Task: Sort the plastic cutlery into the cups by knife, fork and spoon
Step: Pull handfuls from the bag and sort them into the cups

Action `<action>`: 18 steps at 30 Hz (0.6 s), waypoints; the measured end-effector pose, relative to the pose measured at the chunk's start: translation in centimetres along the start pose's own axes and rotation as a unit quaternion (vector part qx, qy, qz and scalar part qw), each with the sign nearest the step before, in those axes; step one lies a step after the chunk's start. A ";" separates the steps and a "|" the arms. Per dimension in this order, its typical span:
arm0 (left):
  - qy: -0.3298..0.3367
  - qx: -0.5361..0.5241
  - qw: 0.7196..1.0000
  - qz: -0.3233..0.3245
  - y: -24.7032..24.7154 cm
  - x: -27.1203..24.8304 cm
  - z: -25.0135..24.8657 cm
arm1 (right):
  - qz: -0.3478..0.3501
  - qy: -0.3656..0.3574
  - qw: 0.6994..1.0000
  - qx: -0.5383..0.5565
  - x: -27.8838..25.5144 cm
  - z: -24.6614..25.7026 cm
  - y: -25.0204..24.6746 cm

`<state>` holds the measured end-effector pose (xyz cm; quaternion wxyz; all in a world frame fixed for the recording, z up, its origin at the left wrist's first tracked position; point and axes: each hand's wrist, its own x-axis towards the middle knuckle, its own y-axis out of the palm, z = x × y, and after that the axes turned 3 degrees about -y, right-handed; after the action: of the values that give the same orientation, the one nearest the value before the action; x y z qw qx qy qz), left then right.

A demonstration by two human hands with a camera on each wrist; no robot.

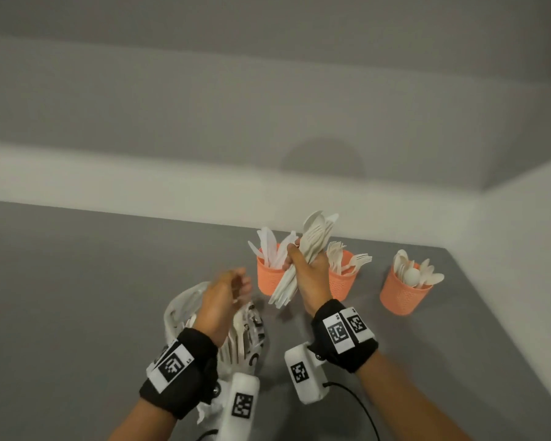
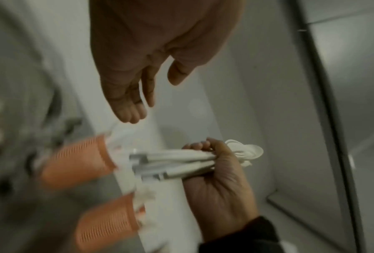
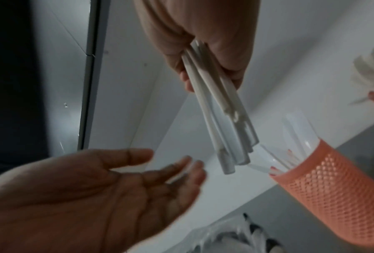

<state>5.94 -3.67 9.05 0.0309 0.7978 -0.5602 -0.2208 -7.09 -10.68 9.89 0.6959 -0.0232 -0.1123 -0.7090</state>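
My right hand (image 1: 304, 272) grips a bundle of white plastic cutlery (image 1: 315, 237) by the middle, heads up, in front of the cups. Spoon bowls show at its top; the handles (image 3: 221, 116) fan out below the fist. Three orange mesh cups stand in a row: the knife cup (image 1: 269, 278) on the left, the fork cup (image 1: 344, 283) in the middle, the spoon cup (image 1: 403, 294) on the right. My left hand (image 1: 231, 289) hovers just left of the bundle, blurred, palm (image 3: 90, 191) open and holding nothing.
Under my left hand lies a clear plastic bag (image 1: 248, 342) with more white cutlery in it. The grey table (image 1: 77, 297) ends at a white wall behind the cups and has an edge on the right. A black cable (image 1: 360, 405) trails near my right wrist.
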 end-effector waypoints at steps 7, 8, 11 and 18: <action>-0.268 -0.115 0.950 0.109 6.5 2.4 4.6 | -0.010 0.001 1.000 0.014 0.5 0.5 -4.1; -0.270 -0.133 0.946 0.120 7.5 2.5 4.8 | -0.017 0.007 1.000 0.014 0.5 0.2 -4.6; -0.261 -0.137 0.941 0.166 10.7 2.2 4.8 | -0.044 0.040 0.998 0.010 0.5 -1.0 -6.2; -0.156 0.107 0.955 0.227 13.9 2.6 6.0 | -0.100 0.093 0.990 -0.042 1.6 -4.4 -9.7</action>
<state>-7.93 -9.97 6.94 -0.0932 0.6038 -0.7446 -0.2688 -16.21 -13.01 4.68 0.6272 0.0248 -0.0186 -0.7782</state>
